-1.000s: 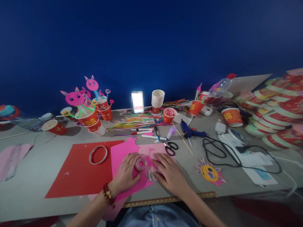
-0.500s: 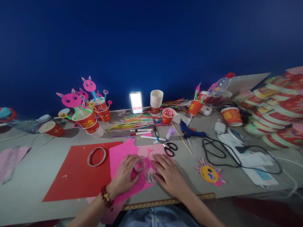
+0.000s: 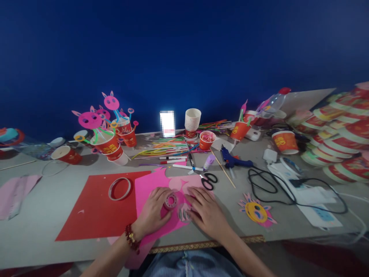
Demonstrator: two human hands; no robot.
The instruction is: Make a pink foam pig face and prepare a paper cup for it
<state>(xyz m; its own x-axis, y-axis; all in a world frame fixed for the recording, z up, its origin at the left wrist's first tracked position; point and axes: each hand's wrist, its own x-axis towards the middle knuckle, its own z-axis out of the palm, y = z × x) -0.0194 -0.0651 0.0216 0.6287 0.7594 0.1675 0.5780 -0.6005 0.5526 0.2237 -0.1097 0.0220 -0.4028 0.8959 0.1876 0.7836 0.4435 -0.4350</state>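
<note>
My left hand [image 3: 154, 211] lies on the pink paper [image 3: 147, 188], its fingers curved against the left side of a small pink tape ring [image 3: 170, 201]. My right hand [image 3: 208, 213] rests flat with fingers spread on the light pink paper [image 3: 175, 181], beside a small clear round piece [image 3: 184, 214] near its thumb. Under the pink sheet's left edge is red paper [image 3: 86, 207] with a larger white ring [image 3: 119, 189] on it. Black-handled scissors [image 3: 208, 181] lie just beyond my right hand.
Decorated cups [image 3: 107, 144] stand at the back left. Behind my hands are markers [image 3: 173, 158], colored sticks [image 3: 164, 149] and stacked cups [image 3: 192, 121]. To the right are a blue glue gun [image 3: 235, 159], a yellow-pink paper figure [image 3: 256, 211], a black cable [image 3: 259, 188] and piled red cups [image 3: 343, 134].
The view has shifted slightly, so the table items appear a little further right. Both hands keep nearly the same place and pose on the paper.
</note>
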